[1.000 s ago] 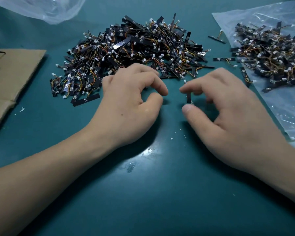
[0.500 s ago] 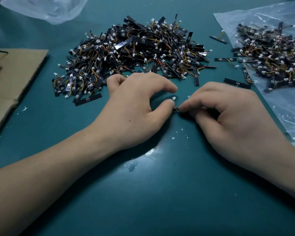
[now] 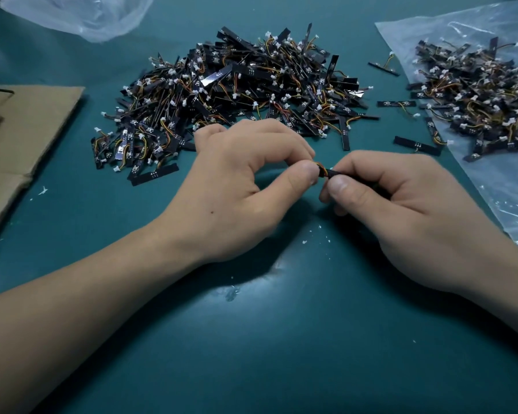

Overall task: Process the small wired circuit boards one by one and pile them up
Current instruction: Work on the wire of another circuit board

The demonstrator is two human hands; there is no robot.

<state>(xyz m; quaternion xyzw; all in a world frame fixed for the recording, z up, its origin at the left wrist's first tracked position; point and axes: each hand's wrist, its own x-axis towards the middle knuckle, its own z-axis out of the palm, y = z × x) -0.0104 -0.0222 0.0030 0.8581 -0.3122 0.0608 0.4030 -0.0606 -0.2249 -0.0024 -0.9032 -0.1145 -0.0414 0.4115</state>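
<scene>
One small black circuit board (image 3: 326, 172) with orange and yellow wires is held between both hands, just above the green table (image 3: 281, 339). My left hand (image 3: 237, 189) pinches its wired end with thumb and forefinger. My right hand (image 3: 401, 204) grips the board's other end, which is mostly hidden in the fingers. A big pile of wired boards (image 3: 237, 94) lies just behind my hands. A second pile of boards (image 3: 479, 97) lies on a clear plastic sheet (image 3: 506, 189) at the right.
Flattened brown cardboard (image 3: 21, 138) lies at the left edge. A crumpled clear plastic bag (image 3: 81, 13) sits at the top left. Three loose boards (image 3: 416, 144) lie between the piles. Small white flecks (image 3: 317, 234) dot the table near my hands.
Both hands came together: a second ago only my right hand pinched the board upright; now my left thumb and forefinger pinch its wired end and the board lies level between them.
</scene>
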